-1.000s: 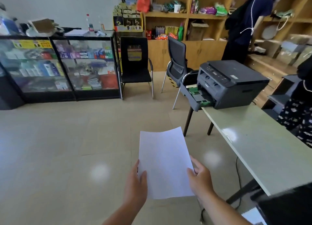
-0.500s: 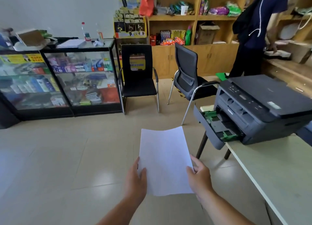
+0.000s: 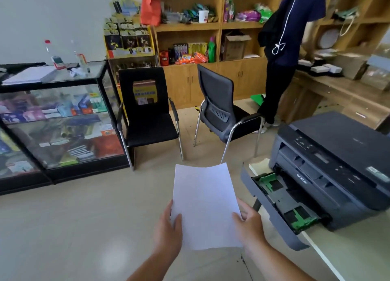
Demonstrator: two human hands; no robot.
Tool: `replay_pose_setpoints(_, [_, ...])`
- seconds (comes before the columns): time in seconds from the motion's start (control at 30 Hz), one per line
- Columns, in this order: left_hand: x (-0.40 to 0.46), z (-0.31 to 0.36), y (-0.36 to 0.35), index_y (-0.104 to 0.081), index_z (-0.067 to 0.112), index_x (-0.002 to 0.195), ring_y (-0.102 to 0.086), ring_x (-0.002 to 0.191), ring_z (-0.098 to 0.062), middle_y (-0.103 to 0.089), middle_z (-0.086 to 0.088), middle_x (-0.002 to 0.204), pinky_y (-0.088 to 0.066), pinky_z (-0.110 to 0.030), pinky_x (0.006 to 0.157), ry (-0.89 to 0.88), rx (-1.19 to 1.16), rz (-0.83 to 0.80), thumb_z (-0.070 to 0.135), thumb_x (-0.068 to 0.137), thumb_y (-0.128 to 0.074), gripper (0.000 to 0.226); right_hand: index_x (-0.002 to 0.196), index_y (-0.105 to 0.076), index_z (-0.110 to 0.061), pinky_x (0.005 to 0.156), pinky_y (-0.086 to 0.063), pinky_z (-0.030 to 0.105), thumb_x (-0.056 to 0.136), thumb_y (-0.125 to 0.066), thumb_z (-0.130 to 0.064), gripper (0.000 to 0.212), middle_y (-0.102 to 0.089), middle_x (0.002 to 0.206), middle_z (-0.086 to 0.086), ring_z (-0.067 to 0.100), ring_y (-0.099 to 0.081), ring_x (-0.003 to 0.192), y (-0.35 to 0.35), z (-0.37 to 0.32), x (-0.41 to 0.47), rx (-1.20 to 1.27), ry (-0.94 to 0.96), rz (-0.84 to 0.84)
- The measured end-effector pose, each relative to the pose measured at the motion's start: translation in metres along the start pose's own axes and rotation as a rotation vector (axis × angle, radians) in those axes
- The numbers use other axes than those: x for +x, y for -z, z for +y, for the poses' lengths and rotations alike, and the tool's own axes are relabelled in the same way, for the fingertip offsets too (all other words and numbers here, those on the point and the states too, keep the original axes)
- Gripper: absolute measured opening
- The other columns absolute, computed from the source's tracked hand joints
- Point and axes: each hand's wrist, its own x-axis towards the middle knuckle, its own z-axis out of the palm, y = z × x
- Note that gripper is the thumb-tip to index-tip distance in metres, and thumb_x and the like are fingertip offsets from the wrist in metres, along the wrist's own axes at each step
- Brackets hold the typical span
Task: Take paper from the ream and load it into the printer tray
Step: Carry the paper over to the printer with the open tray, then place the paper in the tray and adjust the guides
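I hold white paper (image 3: 205, 204) flat in front of me, over the floor. My left hand (image 3: 168, 228) grips its lower left edge and my right hand (image 3: 250, 222) grips its lower right edge. To the right stands a dark grey printer (image 3: 337, 162) at the end of a pale table (image 3: 356, 257). Its paper tray (image 3: 272, 209) is pulled out toward me, with green guides showing inside and no paper in it. The sheet's right edge is a short way left of the tray. The ream is out of view.
Two black chairs (image 3: 147, 120) (image 3: 223, 116) stand on the floor beyond the paper. A glass display case (image 3: 61, 120) is at the left. Wooden shelves line the back wall, and a person in dark clothes (image 3: 285, 48) stands by a counter at the back right.
I have moved closer to the printer: it and its open tray now loom larger at the right. Both hands keep the same hold on the paper.
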Motion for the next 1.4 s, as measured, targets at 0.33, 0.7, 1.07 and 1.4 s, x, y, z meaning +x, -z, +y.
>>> replay_pose_setpoints(0.33, [0.152,0.039,-0.06,-0.044,0.023,0.139,-0.054,0.117,-0.019,-0.059,0.001,0.126,-0.043,-0.039,0.102,-0.143,0.214,-0.402,0.014,0.093,-0.054,0.048,0.084,-0.068,-0.048,0.067,-0.053,0.025,0.083,-0.048,0.004,0.055,-0.074,0.082,-0.02,0.003,-0.069,0.077,-0.001,-0.013,0.066,0.095,-0.181,0.39])
replay_pose_setpoints(0.7, [0.174,0.074,-0.202,-0.049,0.026,0.136,-0.056,0.109,-0.01,-0.059,0.014,0.12,-0.04,-0.026,0.091,-0.353,0.345,-0.846,0.015,0.093,-0.055,0.044,0.117,-0.069,-0.026,0.069,-0.058,0.028,0.084,-0.05,0.005,0.05,-0.077,0.084,-0.018,0.003,-0.074,0.074,0.077,0.039,0.072,0.225,-0.376,0.848])
replay_pose_setpoints(1.07, [0.202,0.074,-0.252,-0.045,0.018,0.14,-0.058,0.107,-0.014,-0.062,0.002,0.123,-0.044,-0.028,0.1,-0.266,0.513,-0.989,0.014,0.092,-0.059,0.05,0.126,-0.064,-0.019,0.063,-0.055,0.021,0.089,-0.056,0.004,0.045,-0.076,0.09,-0.008,0.005,-0.073,0.078,0.082,0.066,0.09,0.387,-0.538,0.904])
replay_pose_setpoints(1.4, [0.235,0.084,-0.268,-0.05,0.019,0.137,-0.063,0.103,-0.021,-0.067,-0.004,0.114,-0.049,-0.032,0.098,-0.265,0.583,-1.093,0.013,0.091,-0.06,0.048,0.11,-0.067,-0.016,0.044,-0.045,0.007,0.086,-0.061,0.005,0.032,-0.076,0.066,0.001,0.012,-0.067,0.067,0.066,0.052,0.103,0.45,-0.6,1.009])
